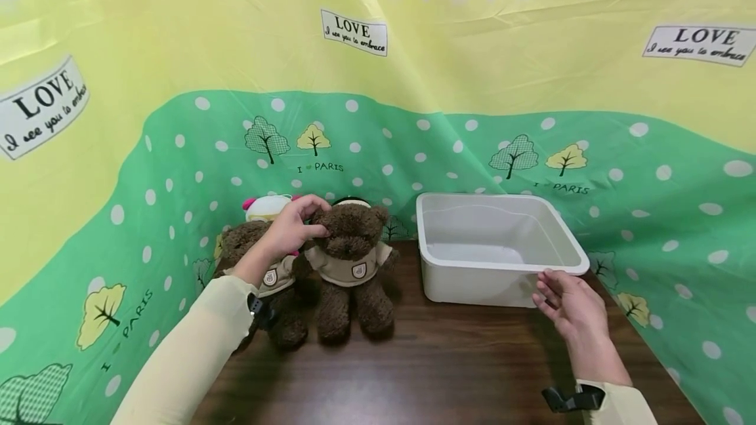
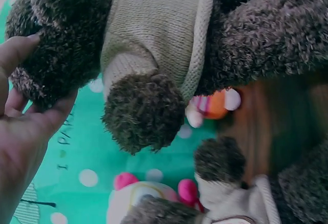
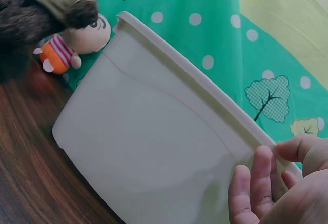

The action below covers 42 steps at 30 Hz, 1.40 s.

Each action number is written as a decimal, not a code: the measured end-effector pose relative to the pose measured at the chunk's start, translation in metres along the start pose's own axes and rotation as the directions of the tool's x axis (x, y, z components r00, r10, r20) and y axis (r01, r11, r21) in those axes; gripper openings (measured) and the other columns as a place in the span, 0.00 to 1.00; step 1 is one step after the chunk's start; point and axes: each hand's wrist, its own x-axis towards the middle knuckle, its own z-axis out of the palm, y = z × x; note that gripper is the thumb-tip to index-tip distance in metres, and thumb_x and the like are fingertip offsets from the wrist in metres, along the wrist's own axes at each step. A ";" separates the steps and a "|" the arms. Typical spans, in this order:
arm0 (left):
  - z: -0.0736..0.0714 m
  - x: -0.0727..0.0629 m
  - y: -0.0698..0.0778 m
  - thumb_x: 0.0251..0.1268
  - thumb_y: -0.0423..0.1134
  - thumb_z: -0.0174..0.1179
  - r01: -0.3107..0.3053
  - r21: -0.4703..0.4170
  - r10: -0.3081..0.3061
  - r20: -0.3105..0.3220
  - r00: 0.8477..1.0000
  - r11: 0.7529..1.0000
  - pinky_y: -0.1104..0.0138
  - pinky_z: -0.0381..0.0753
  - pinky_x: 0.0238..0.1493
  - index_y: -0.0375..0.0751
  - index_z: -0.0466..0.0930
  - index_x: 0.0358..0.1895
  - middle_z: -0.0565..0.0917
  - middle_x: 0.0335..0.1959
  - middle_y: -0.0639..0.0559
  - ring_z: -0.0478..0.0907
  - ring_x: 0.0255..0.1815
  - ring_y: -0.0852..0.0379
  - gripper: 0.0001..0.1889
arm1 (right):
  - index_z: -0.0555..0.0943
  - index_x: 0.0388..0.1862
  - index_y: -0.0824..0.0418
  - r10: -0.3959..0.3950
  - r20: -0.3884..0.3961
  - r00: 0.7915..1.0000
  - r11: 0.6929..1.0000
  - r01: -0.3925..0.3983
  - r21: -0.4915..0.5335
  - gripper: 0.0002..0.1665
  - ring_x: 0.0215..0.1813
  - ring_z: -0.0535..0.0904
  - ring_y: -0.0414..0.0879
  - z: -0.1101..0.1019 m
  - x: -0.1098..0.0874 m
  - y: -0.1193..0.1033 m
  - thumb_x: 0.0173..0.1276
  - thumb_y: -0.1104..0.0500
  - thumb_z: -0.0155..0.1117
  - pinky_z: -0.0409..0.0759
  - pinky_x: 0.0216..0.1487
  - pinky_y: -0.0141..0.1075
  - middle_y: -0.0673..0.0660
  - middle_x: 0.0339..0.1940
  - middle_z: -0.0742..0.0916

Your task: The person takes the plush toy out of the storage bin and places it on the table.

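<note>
My left hand grips a dark brown teddy bear by the side of its head. The bear wears a beige knit sweater with a badge. In the left wrist view, thumb and fingers sink into the fur of its head. A second brown teddy bear in the same sort of sweater is partly covered by my left forearm. On the right, my right hand pinches the front rim of a light grey plastic tub near its right corner, thumb over the rim and fingers against the outer wall.
Behind the bears is a white plush toy with pink ears. A doll with an orange and striped body lies beside the tub. The brown wooden table is bordered by a green and yellow printed cloth.
</note>
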 end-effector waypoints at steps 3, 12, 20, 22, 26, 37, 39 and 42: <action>0.003 -0.002 -0.011 0.62 0.25 0.66 0.023 0.014 -0.024 0.039 0.999 1.000 0.46 0.72 0.68 0.42 0.79 0.57 0.73 0.74 0.42 0.62 0.80 0.46 0.21 | 0.75 0.54 0.49 -0.005 -0.002 1.000 1.000 0.005 0.000 0.25 0.35 0.87 0.40 0.000 0.001 0.000 0.64 0.51 0.78 0.89 0.38 0.39 0.46 0.33 0.90; 0.014 -0.004 -0.036 0.62 0.24 0.65 0.049 0.066 -0.057 0.116 0.992 0.997 0.50 0.77 0.61 0.46 0.78 0.65 0.73 0.73 0.42 0.60 0.81 0.41 0.27 | 0.74 0.54 0.50 -0.003 -0.016 1.000 1.000 0.003 0.003 0.26 0.35 0.87 0.40 0.001 0.000 0.001 0.64 0.51 0.78 0.89 0.38 0.40 0.46 0.33 0.90; 0.021 -0.013 -0.040 0.65 0.25 0.64 0.066 0.204 -0.097 0.145 0.985 0.977 0.63 0.73 0.28 0.49 0.76 0.71 0.71 0.75 0.41 0.72 0.29 0.52 0.31 | 0.75 0.53 0.50 -0.009 -0.002 1.000 1.000 0.009 0.000 0.24 0.36 0.87 0.40 0.002 -0.002 0.003 0.65 0.51 0.77 0.89 0.38 0.39 0.46 0.34 0.90; 0.024 -0.015 -0.040 0.66 0.25 0.64 0.072 0.238 -0.109 0.149 0.983 0.969 0.62 0.72 0.27 0.48 0.76 0.71 0.72 0.74 0.40 0.64 0.20 0.55 0.30 | 0.76 0.51 0.50 -0.013 0.004 1.000 1.000 0.013 0.007 0.21 0.35 0.87 0.40 0.002 -0.001 0.002 0.65 0.51 0.77 0.89 0.38 0.39 0.46 0.33 0.90; 0.032 -0.019 -0.043 0.66 0.27 0.66 0.060 0.312 -0.113 0.152 0.982 0.948 0.61 0.75 0.34 0.48 0.75 0.71 0.72 0.74 0.40 0.65 0.18 0.57 0.30 | 0.77 0.50 0.50 -0.018 -0.001 1.000 1.000 0.018 0.016 0.19 0.34 0.87 0.40 0.002 -0.001 0.003 0.66 0.52 0.76 0.89 0.37 0.40 0.47 0.33 0.90; 0.043 -0.031 -0.060 0.63 0.26 0.68 0.089 0.338 -0.125 0.088 0.988 0.937 0.58 0.76 0.44 0.50 0.74 0.72 0.72 0.75 0.45 0.78 0.38 0.52 0.33 | 0.75 0.53 0.50 -0.013 -0.011 1.000 1.000 0.013 0.012 0.24 0.35 0.87 0.40 -0.001 -0.001 0.004 0.64 0.51 0.78 0.89 0.36 0.40 0.46 0.33 0.90; 0.039 -0.029 -0.059 0.64 0.27 0.68 0.093 0.319 -0.129 0.093 0.987 0.943 0.59 0.76 0.42 0.50 0.74 0.72 0.71 0.76 0.43 0.74 0.31 0.55 0.33 | 0.77 0.51 0.50 -0.006 -0.005 1.000 1.000 0.006 0.017 0.22 0.35 0.87 0.40 -0.001 -0.001 0.003 0.64 0.51 0.78 0.89 0.37 0.40 0.47 0.33 0.90; 0.031 -0.024 -0.055 0.66 0.28 0.67 0.119 0.273 -0.150 0.097 0.984 0.955 0.59 0.76 0.35 0.52 0.72 0.74 0.68 0.77 0.42 0.68 0.22 0.56 0.33 | 0.80 0.48 0.50 -0.004 0.003 1.000 0.999 0.004 0.032 0.18 0.35 0.87 0.41 0.000 0.000 0.001 0.63 0.51 0.79 0.89 0.38 0.40 0.47 0.33 0.90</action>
